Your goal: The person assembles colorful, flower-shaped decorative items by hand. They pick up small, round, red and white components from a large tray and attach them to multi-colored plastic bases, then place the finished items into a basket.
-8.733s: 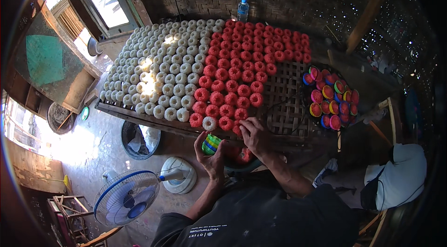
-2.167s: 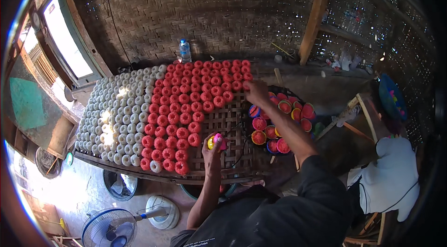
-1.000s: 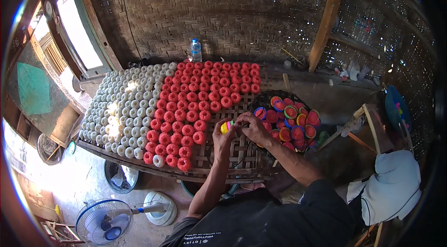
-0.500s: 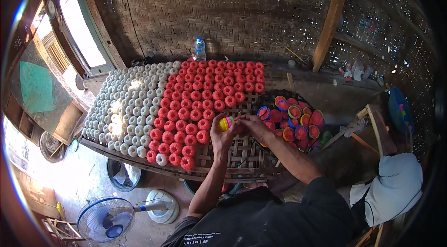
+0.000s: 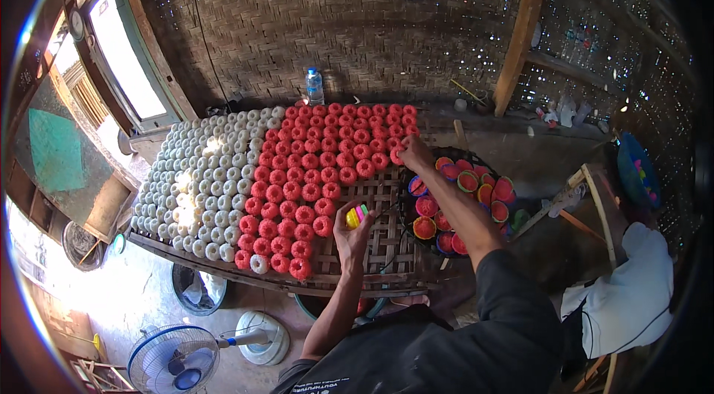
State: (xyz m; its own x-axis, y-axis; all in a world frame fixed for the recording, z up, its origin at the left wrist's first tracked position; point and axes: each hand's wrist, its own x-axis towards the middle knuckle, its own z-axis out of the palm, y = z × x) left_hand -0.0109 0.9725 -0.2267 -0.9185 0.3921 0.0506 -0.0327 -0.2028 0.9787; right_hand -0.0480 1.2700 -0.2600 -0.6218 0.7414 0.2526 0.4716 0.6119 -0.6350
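Note:
My left hand point(image 5: 351, 234) is closed round a small stack of bright cups point(image 5: 355, 217), yellow, pink and green, held above the bare slats of the woven bamboo rack point(image 5: 377, 208). Out at the right end of the red rows, my right hand point(image 5: 416, 154) has its fingertips on a red ring-shaped piece point(image 5: 397, 155). Its fingers partly cover that piece. Many more red pieces point(image 5: 305, 214) with dimpled middles stand in rows on the rack. White ones point(image 5: 216, 189) of the same shape fill its left part. Beneath my right forearm is a dark round basket point(image 5: 405, 208) of colourful cups filled with red point(image 5: 468, 181).
A water bottle point(image 5: 314, 87) stands behind the rows by the woven wall. On the floor to the left are a blue fan point(image 5: 175, 358) and a dark tub point(image 5: 197, 290). At the right are a wooden frame point(image 5: 599, 204), a white cloth bundle point(image 5: 625, 294) and a blue basin point(image 5: 638, 171).
My right hand has left the cups in my left hand and reached forward and right to the end of the red rows. My left hand has dropped slightly nearer, still holding the stack.

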